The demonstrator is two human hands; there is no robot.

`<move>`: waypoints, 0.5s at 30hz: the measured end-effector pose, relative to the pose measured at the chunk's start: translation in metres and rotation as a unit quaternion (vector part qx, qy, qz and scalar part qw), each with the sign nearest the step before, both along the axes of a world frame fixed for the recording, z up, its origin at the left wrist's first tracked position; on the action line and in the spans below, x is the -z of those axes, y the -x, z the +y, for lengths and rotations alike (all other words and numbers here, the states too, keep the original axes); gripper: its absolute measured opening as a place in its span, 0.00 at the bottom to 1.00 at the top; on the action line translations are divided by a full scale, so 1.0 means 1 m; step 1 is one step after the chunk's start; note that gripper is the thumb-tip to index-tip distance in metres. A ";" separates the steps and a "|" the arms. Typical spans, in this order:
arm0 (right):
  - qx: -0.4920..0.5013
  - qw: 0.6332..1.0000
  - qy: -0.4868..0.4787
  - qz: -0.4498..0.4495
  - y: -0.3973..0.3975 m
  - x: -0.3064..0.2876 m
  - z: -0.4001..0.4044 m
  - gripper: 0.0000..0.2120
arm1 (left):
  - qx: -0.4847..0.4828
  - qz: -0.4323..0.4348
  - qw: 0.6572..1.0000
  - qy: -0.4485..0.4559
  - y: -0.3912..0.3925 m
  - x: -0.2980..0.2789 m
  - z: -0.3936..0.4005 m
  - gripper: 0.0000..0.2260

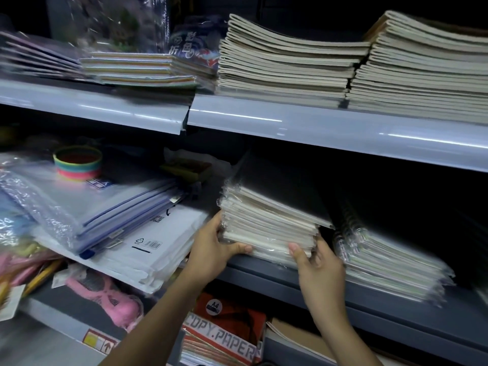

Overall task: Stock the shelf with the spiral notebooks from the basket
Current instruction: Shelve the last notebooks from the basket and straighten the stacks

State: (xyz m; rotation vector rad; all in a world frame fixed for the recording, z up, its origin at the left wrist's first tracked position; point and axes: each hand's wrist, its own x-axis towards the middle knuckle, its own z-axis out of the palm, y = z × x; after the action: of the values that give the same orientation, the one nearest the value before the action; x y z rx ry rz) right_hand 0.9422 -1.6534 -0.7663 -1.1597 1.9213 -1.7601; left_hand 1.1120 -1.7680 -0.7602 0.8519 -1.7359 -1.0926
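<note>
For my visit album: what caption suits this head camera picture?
Both hands, left hand and right hand, grip a stack of spiral notebooks on the middle shelf.

Spiral notebooks [269,223]: paper blocks in glossy, crinkled clear plastic wrap, matt dark covers, metal wire coils. Shelf edge [330,125]: smooth, glossy grey strip with light streaks. Zip pouches [105,207]: translucent, shiny plastic.

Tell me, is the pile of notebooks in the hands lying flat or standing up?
Flat: the notebook pile lies stacked on the shelf edge, covers facing up.
</note>
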 end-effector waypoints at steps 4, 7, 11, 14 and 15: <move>-0.020 0.996 0.021 -0.090 -0.011 -0.016 0.006 0.42 | -0.010 -0.013 1.000 0.012 0.001 -0.010 0.016 0.53; -0.007 0.988 0.093 -0.121 -0.012 -0.031 0.001 0.23 | -0.060 0.041 0.997 0.032 0.005 -0.034 0.027 0.52; -0.002 0.989 0.119 -0.089 -0.012 -0.035 -0.005 0.14 | -0.095 0.082 0.992 0.023 0.010 -0.048 0.024 0.41; 0.016 0.991 0.123 -0.058 -0.010 -0.034 -0.010 0.11 | -0.129 0.095 0.986 0.036 0.010 -0.051 0.025 0.28; 0.019 0.991 0.122 -0.054 -0.007 -0.032 -0.013 0.11 | -0.138 0.089 0.986 0.039 0.010 -0.053 0.024 0.24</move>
State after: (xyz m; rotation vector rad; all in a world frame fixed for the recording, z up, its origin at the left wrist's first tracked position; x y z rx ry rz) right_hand 0.9496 -1.6660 -0.7342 -1.0845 1.7141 -2.0808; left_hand 1.1022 -1.7437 -0.7074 0.8876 -1.4531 -0.8814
